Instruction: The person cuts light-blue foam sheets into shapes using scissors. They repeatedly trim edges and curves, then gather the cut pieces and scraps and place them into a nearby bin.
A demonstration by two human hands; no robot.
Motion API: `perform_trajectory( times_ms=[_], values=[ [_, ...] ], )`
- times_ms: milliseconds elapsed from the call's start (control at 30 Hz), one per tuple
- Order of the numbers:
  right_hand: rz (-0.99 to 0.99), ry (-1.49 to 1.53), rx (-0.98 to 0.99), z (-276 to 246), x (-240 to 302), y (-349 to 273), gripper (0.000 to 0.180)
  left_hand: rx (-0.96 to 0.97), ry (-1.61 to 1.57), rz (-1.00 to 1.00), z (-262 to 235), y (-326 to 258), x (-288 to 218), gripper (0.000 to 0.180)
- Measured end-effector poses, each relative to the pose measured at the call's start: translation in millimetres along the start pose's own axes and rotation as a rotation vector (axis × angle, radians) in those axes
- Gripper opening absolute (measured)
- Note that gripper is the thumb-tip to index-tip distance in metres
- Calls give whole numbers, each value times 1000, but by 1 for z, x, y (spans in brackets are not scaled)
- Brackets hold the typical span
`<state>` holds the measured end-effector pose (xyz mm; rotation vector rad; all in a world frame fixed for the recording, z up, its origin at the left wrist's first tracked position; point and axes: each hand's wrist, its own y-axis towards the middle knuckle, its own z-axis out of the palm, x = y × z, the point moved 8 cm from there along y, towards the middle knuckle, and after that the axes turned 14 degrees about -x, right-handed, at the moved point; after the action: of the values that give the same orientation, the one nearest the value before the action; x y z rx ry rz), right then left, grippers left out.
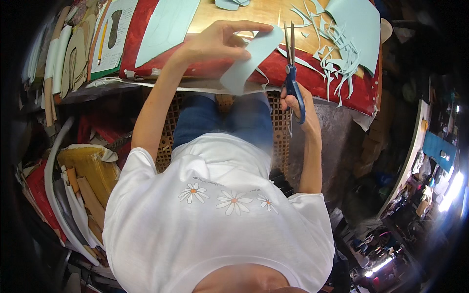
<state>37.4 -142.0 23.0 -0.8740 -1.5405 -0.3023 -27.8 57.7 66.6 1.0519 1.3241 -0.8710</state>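
White cotton of my shirt (220, 215), printed with daisies, is filling the near view, and my blue jeans (222, 119) are showing beyond it. My right hand (298, 105) is gripping the blue-handled scissors (292, 68), fingers closed through the loops, blades pointing away with their tips slightly parted. My left hand (217, 41) is pinching a pale green cut-out piece (251, 58), which is hanging over the near edge of the red-edged table (146, 49), just left of the blades. Farther off, pale green offcut strips (332, 44) are lying tangled beside a larger sheet (356, 24), and a yellow pencil (101, 44) is resting on paper at my far left.
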Motion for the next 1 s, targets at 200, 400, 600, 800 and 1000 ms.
perform_trajectory(
  times_ms=[200, 400, 600, 800, 1000],
  values=[
    [18, 22, 5, 8, 4, -5, 70, 10, -113, -31, 20, -7, 2, 64],
    [37, 74, 27, 8, 7, -7, 72, -6, -58, -20, 23, -10, 1, 64],
    [47, 53, 35, 4, 5, -8, 73, 1, -49, -41, 24, -15, -1, 64],
    [-8, 15, 27, 1, 8, -8, 73, 8, 4, 25, 22, -13, -9, 62],
    [27, 43, 25, 1, 6, -10, 64, -33, 36, 57, 22, -15, -12, 59]
  ],
)
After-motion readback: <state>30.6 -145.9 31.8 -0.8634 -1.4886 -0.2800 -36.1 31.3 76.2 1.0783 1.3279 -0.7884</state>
